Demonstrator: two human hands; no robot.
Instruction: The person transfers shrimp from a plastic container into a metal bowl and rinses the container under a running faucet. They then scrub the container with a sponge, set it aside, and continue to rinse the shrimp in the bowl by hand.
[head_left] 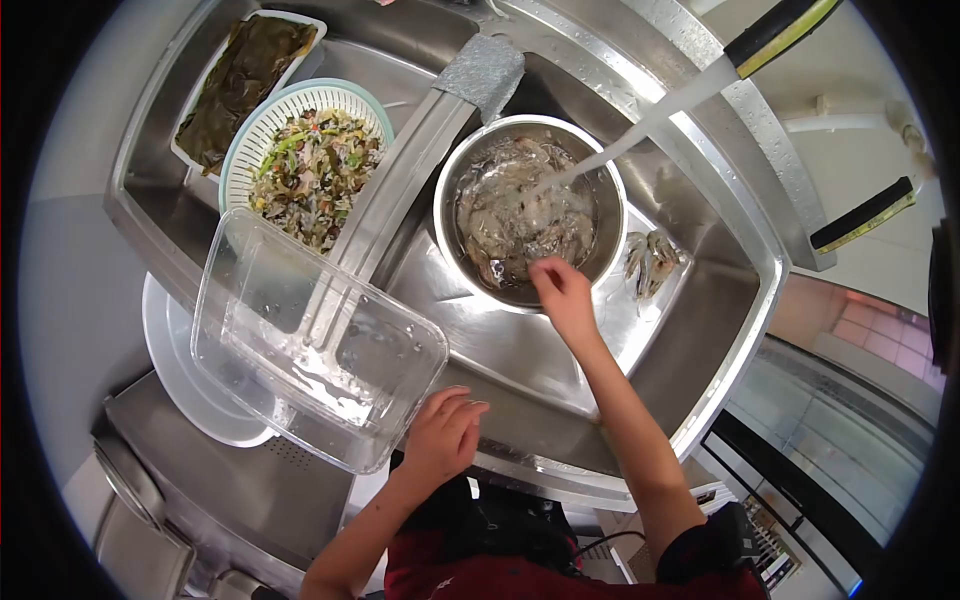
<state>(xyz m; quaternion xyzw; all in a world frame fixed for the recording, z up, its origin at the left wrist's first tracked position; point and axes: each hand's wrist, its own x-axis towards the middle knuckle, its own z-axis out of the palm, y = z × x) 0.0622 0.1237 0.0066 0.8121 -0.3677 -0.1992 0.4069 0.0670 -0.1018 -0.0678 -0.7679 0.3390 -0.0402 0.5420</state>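
A round metal bowl (447, 243) stands in the right sink basin, full of raw grey shrimp (540, 205) in water. From the upper right, a stream of water (640, 128) pours into it. My right hand (562, 290) is over the bowl's near rim, its fingers curled together at the shrimp; what they may hold is hidden. My left hand (443, 438) hangs by the near sink edge, fingers loosely bent and apart, holding nothing. Beside it, a clear plastic container (270, 330) rests across the sink divider. Several shrimp (652, 265) lie on the basin floor, right of the bowl.
The left basin holds a colander (238, 165) of food scraps and a white tray (312, 42) with dark leafy pieces. A grey cloth (484, 75) drapes over the divider (400, 170). Under the clear container sits a white basin (165, 345). Black-handled taps (785, 35) rise at the upper right.
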